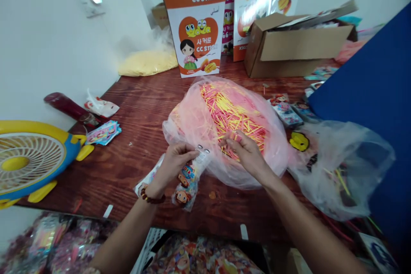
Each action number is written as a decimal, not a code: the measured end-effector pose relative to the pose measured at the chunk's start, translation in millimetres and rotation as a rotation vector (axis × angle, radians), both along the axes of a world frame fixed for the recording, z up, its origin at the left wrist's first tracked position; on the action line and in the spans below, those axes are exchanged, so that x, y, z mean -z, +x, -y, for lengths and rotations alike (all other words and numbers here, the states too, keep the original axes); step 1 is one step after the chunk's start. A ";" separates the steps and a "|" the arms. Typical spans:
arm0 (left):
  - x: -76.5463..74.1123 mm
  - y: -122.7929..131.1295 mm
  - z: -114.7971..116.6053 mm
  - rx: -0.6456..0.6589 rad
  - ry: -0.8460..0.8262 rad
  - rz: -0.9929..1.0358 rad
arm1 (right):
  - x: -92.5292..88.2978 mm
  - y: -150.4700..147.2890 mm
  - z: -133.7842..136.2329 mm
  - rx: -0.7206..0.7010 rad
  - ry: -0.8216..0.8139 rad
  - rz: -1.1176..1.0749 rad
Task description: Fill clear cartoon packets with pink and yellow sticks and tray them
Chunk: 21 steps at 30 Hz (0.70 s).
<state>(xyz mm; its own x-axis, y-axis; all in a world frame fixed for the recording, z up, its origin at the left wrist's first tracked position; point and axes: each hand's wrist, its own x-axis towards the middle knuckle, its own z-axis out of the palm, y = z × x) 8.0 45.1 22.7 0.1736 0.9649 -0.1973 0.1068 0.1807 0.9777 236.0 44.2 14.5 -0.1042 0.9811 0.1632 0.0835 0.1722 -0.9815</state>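
Observation:
A large translucent pink plastic bag (192, 115) lies open on the table, full of thin pink and yellow sticks (227, 111). My left hand (176, 160), wearing a beaded bracelet, pinches the upper end of a clear printed packet (189, 186) with cartoon figures on it. My right hand (245, 152) is over the front of the bag's opening. Its fingers are closed on a few short pink and yellow sticks (235, 137). Under my left wrist lie more flat packets (149, 177), partly hidden.
A yellow and blue fan (64, 154) stands at the left, near a dark red bottle (69, 107) and stacked cards (104, 132). Behind are a CC Stick box (197, 21) and an open cardboard box (289, 47). A clear bag (349, 167) and a blue panel (369, 85) are at right.

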 end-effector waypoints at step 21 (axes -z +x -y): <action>12.1 33.7 6.3 0.196 0.190 0.037 | -39.6 -31.3 1.0 0.172 0.048 -0.469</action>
